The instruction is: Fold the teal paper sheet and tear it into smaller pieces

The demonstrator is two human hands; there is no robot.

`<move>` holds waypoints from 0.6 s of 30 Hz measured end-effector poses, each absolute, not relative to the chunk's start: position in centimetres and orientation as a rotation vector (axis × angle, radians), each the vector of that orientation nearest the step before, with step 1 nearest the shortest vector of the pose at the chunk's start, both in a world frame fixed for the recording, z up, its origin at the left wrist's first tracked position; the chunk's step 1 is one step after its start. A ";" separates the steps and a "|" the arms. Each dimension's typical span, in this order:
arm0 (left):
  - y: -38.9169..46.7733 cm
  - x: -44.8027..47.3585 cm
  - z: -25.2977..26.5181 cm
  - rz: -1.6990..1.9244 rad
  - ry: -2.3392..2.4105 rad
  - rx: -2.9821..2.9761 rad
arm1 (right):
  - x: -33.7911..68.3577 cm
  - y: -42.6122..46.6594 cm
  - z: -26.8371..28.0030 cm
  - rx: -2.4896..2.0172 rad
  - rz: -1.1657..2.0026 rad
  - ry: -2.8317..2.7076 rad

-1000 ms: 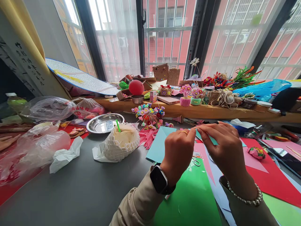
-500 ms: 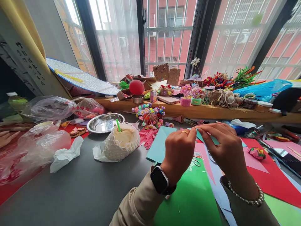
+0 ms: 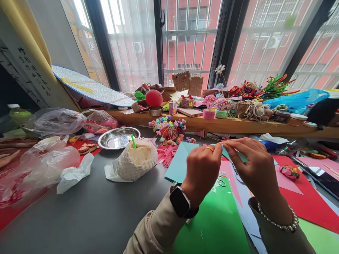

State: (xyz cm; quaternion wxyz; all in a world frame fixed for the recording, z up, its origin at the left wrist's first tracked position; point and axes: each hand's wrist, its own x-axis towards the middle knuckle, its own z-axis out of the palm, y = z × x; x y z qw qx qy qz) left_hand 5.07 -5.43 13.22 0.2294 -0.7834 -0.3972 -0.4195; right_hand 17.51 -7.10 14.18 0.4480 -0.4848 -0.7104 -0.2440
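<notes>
My left hand (image 3: 202, 169), a ring on one finger and a watch at the wrist, is closed in a pinch. Its fingertips meet those of my right hand (image 3: 250, 164), pinched too, with a beaded bracelet below. What sits between the fingertips is too small and hidden to name; a speck of pale teal shows there. Behind and below the hands lies teal paper (image 3: 178, 165), partly covered by them. Under my left wrist is a green sheet (image 3: 212, 218). Scissors (image 3: 221, 181) rest at its upper edge, and a second pair of scissors (image 3: 238, 176) shows beside my right hand.
Left of the hands stands a coconut (image 3: 139, 155) in foam netting with a green straw, near a steel plate (image 3: 106, 139). Plastic bags (image 3: 53, 158) and another person's hand (image 3: 7, 158) are at far left. Red paper (image 3: 304, 197) lies right; crafts crowd the sill (image 3: 185, 121).
Both hands stay pinched together in nearly the same place, with only a slight shift to the right. The other person's hand at far left has moved a little.
</notes>
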 end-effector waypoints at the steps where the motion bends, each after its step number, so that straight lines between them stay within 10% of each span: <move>1: -5.4 5.1 13.2 -1.158 -1.089 -2.150 | 17.5 -7.1 14.2 -1.201 -0.599 -1.759; 18: -5.6 5.1 13.2 -1.127 -1.090 -2.155 | 17.4 -7.2 14.2 -1.208 -0.539 -1.752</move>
